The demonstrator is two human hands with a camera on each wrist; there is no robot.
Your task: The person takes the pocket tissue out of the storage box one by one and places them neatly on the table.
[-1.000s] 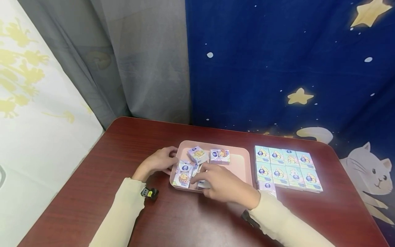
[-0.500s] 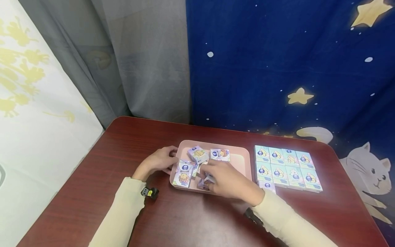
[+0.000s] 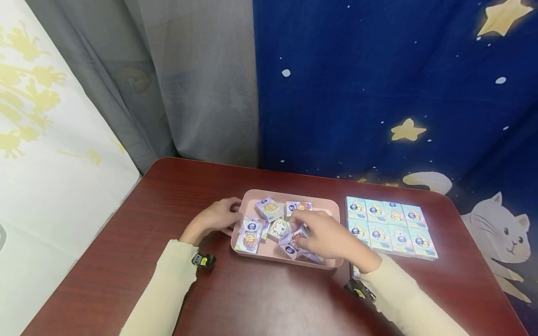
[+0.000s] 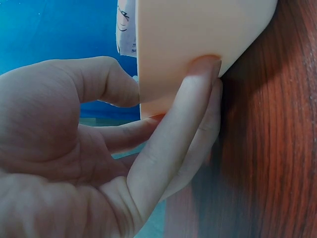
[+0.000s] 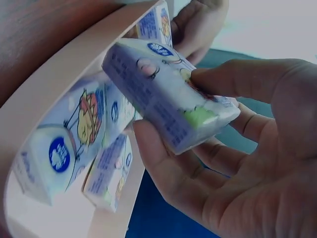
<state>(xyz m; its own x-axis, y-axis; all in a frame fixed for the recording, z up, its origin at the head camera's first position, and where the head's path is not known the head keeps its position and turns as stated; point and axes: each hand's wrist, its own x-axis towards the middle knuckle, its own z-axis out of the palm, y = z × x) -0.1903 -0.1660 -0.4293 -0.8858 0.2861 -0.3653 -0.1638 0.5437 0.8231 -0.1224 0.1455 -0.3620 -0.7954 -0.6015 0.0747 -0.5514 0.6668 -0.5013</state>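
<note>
My left hand (image 3: pixel 215 217) pinches the left wall of a pink tray (image 3: pixel 269 256). In the left wrist view, the thumb lies at the tray's rim and the fingers press on its outer wall (image 4: pixel 198 39). Over the tray's front right part, my right hand (image 3: pixel 325 233) holds a small lilac tissue pack (image 5: pixel 163 94) between thumb and fingers, tilted above another pack (image 5: pixel 74 144). Several more cartoon-printed tissue packs lie loosely in the tray, among them a tilted one (image 3: pixel 269 209) at the back left and a flat one (image 3: pixel 249 238) at the front left.
Right of the tray, several green tissue packs (image 3: pixel 380 233) stand in two tight rows. Another pack beside them is mostly hidden by my right wrist. The dark red table (image 3: pixel 185 186) ends at a blue star-printed curtain (image 3: pixel 328 116) and a grey curtain (image 3: pixel 210 93).
My right hand has shifted rightward in the tray with the lilac tissue pack, uncovering a pack with a white figure in the middle. My left hand stays at the tray's wall.
</note>
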